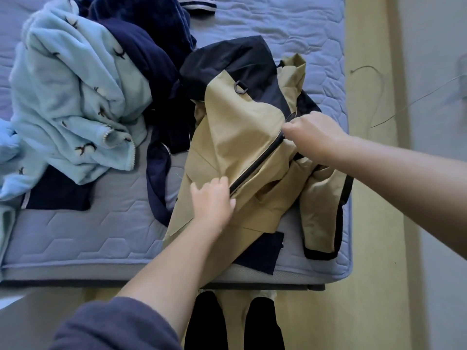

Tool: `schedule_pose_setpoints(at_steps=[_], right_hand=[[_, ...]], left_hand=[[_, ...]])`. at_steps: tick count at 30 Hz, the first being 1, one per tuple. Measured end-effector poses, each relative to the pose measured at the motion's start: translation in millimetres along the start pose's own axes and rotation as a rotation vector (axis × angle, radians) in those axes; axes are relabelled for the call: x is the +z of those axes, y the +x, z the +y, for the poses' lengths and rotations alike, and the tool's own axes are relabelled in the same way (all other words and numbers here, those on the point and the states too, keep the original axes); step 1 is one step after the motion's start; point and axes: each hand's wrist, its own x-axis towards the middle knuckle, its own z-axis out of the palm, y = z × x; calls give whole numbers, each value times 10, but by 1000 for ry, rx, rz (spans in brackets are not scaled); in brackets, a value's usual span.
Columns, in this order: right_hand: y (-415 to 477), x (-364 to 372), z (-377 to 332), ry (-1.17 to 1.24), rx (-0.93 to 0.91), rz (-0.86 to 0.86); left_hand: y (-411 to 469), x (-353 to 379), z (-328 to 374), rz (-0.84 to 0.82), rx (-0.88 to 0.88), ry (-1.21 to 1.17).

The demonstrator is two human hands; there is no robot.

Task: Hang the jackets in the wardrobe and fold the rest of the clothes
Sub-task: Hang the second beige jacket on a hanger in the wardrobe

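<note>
The jacket (240,137) is tan, with black panels across its shoulders and hood. A black zip (255,165) runs down its front, and black binding edges its cuff. The fleece garment (70,97) beside it is pale blue, scattered with small dark motifs and edged in a white dotted stitch. The heaped clothes (151,54) between them are navy. One striped piece (199,3) at the far edge is navy with white stripes. The mattress (88,236) is lavender-blue, quilted in a hexagon pattern, with a grey band along its side. The floor (366,173) is pale yellow. The sleeve (113,324) is slate blue.
</note>
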Motion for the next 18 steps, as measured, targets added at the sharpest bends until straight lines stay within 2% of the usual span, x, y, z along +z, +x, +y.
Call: schedule_pose_setpoints(at_steps=[5,11,14,16,18], right_hand=[[-15,-30,-12,-14,-26,10],[-65,-117,246,-46,28,-11],[-144,-46,171,130,95,-27],[-212,46,102,347,188,-22],[-278,111,79,584,282,8]], left_hand=[[370,-208,517,182,68,-33],[272,-99,156,207,79,54],[266,-129,40,112,96,133],[379,-263,26,-43,134,115],[539,-521,90,-259,149,-4]])
